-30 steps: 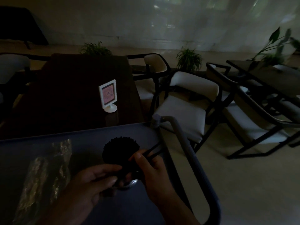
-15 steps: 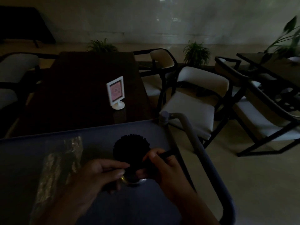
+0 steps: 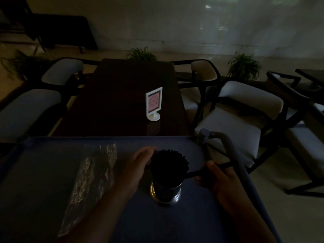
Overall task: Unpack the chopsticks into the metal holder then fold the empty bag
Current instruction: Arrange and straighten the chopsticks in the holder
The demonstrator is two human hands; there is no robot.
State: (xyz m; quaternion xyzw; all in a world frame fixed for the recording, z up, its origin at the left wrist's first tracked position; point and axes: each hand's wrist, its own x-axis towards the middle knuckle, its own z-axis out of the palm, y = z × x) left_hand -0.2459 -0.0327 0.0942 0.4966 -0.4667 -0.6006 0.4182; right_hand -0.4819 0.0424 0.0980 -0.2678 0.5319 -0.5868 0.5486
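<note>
A shiny metal holder (image 3: pixel 165 192) stands upright on the blue cart top (image 3: pixel 43 172), packed with a dense bundle of black chopsticks (image 3: pixel 169 163). My left hand (image 3: pixel 138 166) curls against the left side of that bundle, fingers touching the chopstick tops. My right hand (image 3: pixel 219 178) grips a few loose black chopsticks (image 3: pixel 196 172) that lie nearly level, with their tips at the holder's rim. A crumpled clear plastic bag (image 3: pixel 93 179) lies flat on the cart to the left of my left arm.
The cart's grey tubular handle (image 3: pixel 228 148) curves along its right side. Beyond the cart stands a dark table (image 3: pixel 122 102) with a white sign stand (image 3: pixel 154 104). Cushioned chairs (image 3: pixel 236 123) flank it, with potted plants behind. The room is dim.
The view has shifted so the cart and holder sit lower and more central. My left hand moved up from the holder's base to the side of the bundle. My right hand drew right with its chopsticks.
</note>
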